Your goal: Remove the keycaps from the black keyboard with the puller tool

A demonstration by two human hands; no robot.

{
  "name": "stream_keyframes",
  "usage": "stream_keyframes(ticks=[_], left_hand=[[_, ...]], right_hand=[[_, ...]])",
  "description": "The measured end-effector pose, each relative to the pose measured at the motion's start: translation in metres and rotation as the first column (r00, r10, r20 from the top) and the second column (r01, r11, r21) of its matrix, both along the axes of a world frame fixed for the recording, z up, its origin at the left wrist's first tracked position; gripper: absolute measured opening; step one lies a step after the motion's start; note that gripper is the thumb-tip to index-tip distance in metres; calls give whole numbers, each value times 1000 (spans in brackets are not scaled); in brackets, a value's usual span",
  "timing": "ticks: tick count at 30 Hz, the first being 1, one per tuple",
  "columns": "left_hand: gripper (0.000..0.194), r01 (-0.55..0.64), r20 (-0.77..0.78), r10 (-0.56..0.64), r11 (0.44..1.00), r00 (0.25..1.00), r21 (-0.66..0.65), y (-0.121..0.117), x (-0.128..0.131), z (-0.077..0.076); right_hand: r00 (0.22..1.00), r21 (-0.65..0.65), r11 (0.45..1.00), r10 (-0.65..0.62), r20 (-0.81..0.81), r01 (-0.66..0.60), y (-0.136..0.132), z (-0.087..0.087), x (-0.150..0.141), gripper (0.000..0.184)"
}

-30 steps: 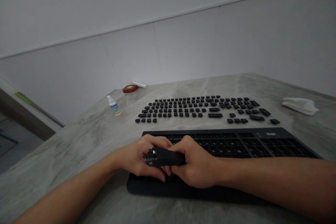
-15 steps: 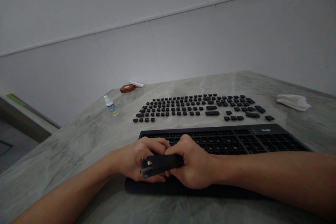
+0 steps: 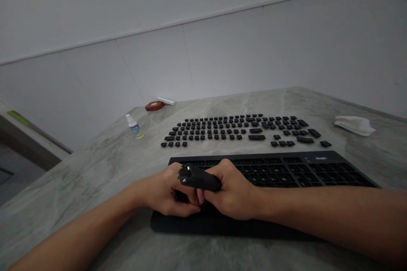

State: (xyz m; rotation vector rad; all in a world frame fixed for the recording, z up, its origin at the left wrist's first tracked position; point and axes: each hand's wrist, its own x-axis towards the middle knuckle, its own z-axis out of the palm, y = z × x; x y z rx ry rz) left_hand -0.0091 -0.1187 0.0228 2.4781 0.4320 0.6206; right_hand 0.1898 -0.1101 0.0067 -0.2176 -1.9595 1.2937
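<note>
In my closed right hand [image 3: 233, 190] is a black keycap puller [image 3: 203, 179], held by its dark handle. Small metal prongs at its end point left, over the back of my left hand. Its other end is hidden in or below the fist. Curled and touching the right fingers, my left hand [image 3: 165, 190] rests over the left part of the keyboard [image 3: 222, 226]. Whatever its fingers pinch cannot be made out. The keyboard is black and lies flat, with bare key sockets in view on its right side.
Several loose black keycaps [image 3: 214, 127] stand in rows behind the keyboard on the marbled table [image 3: 104, 169]. A spray bottle [image 3: 135, 127] is at the left, a reddish-brown case [image 3: 154, 106] and a white strip [image 3: 165, 101] farther back. At the right lies a white cloth [image 3: 354, 125].
The puller's pronged end has swung up and slightly right. My left hand has shifted slightly, its thumb now showing below the fingers. The keyboard and keycaps stay in place.
</note>
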Motion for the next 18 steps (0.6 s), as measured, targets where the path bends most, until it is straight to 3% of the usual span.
stream_keyframes(ticks=[5, 8, 13, 18], left_hand=[[6, -46, 26, 44, 997, 999, 58, -3, 3, 0], [5, -58, 22, 56, 995, 998, 84, -5, 5, 1], [6, -2, 11, 1, 992, 1000, 126, -8, 10, 2], [5, 69, 1, -70, 982, 998, 175, -8, 17, 6]], right_hand=[[998, -51, 997, -62, 22, 63, 2, -3, 2, 20], [999, -39, 999, -36, -27, 35, 2, -1, 4, 19], [996, 178, 984, 35, -87, -19, 3, 1, 7, 17], [991, 389, 920, -3, -133, 55, 5, -7, 10, 10]])
